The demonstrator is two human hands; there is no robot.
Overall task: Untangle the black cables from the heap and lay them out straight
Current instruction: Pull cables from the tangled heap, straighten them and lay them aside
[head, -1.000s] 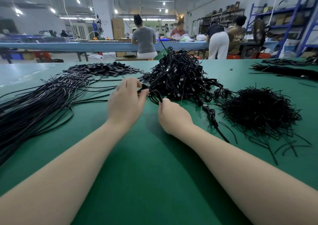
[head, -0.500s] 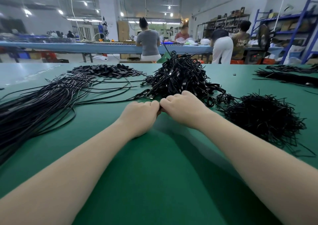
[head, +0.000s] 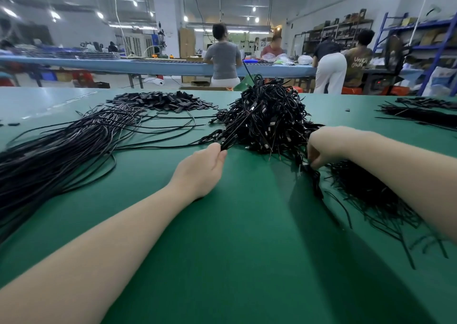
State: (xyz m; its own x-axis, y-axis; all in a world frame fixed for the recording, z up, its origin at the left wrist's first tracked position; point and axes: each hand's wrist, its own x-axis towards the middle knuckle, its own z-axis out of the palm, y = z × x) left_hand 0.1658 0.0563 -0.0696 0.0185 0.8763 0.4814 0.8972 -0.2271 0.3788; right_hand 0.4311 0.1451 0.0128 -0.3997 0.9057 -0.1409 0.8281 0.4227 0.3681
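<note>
A tall heap of tangled black cables point(head: 267, 115) stands mid-table on the green mat point(head: 235, 237). My left hand point(head: 200, 167) pinches a black cable end point(head: 228, 141) at the heap's lower left edge. At the heap's right foot my right hand point(head: 324, 148) curls its fingers round a dark bundled cable point(head: 314, 177) that trails down toward me. Long straightened black cables point(head: 61, 148) lie fanned out on the left.
A flat pile of small black pieces point(head: 165, 101) lies at the back left. A bristly mound of short black ties point(head: 371, 195) sits under my right forearm. More black bundles point(head: 425, 113) lie at the far right. People stand at a blue bench point(head: 160, 66) behind.
My hands were touching in front of the heap; now they have spread apart, the left holding a cable end at the left, the right moved to the heap's right side.
</note>
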